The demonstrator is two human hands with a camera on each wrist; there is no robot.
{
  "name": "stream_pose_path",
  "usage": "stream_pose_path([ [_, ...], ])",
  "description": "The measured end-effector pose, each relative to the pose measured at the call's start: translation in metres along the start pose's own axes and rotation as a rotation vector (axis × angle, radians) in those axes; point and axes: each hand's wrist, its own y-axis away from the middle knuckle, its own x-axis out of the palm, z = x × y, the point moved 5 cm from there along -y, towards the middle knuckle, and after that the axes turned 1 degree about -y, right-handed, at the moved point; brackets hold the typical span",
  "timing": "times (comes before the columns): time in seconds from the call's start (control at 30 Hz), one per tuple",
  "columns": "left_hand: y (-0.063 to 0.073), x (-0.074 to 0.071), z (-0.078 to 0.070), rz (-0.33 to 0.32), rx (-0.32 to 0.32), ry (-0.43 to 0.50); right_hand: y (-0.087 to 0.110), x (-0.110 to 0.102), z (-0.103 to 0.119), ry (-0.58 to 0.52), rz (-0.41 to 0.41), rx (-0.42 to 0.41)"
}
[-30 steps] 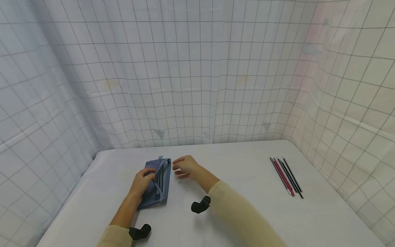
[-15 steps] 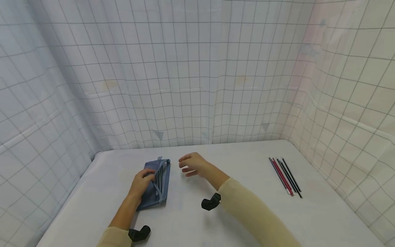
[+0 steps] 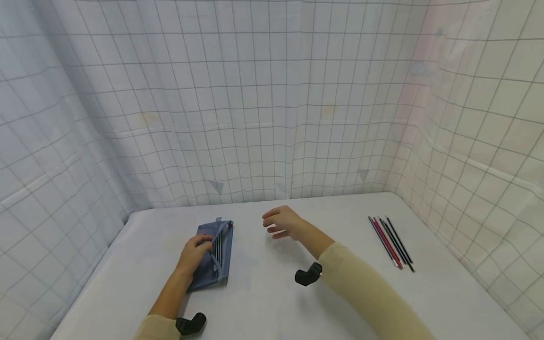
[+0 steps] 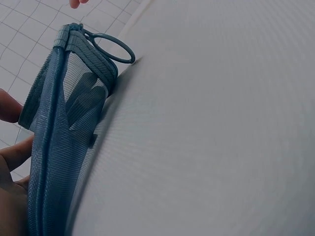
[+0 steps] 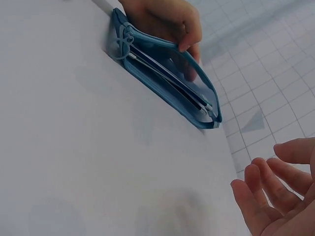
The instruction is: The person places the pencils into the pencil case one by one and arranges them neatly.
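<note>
A blue mesh zip pouch (image 3: 205, 277) lies on the left of the white table, its mouth gaping to the right. My left hand (image 3: 192, 256) grips the upper edge of that mouth, fingers over the rim and the side lifted. Inside, several slim pencils (image 5: 167, 77) show in the right wrist view. A ring-shaped zip pull (image 4: 132, 53) hangs at the pouch's near end in the left wrist view. My right hand (image 3: 284, 223) hovers over the table to the right of the pouch, fingers loosely bent and apart, with nothing in them.
Several pencils (image 3: 388, 243), dark and red, lie side by side on the right of the table (image 3: 272, 293). White grid-patterned curtains (image 3: 255, 118) stand behind the table and along both sides.
My right hand has moved away from the pouch mouth toward the right, still holding nothing. My left hand keeps its grip on the pouch, which stays in place.
</note>
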Motion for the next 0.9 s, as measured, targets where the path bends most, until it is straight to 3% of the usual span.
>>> stream_pose_path([
  [0.5,-0.001,0.003,0.006,0.039,-0.043,-0.044,0.020,-0.059,-0.014,0.033,-0.055,0.020],
  [0.9,-0.003,0.005,0.004,0.055,-0.039,-0.031,0.033,-0.109,-0.028,0.087,-0.136,0.037],
])
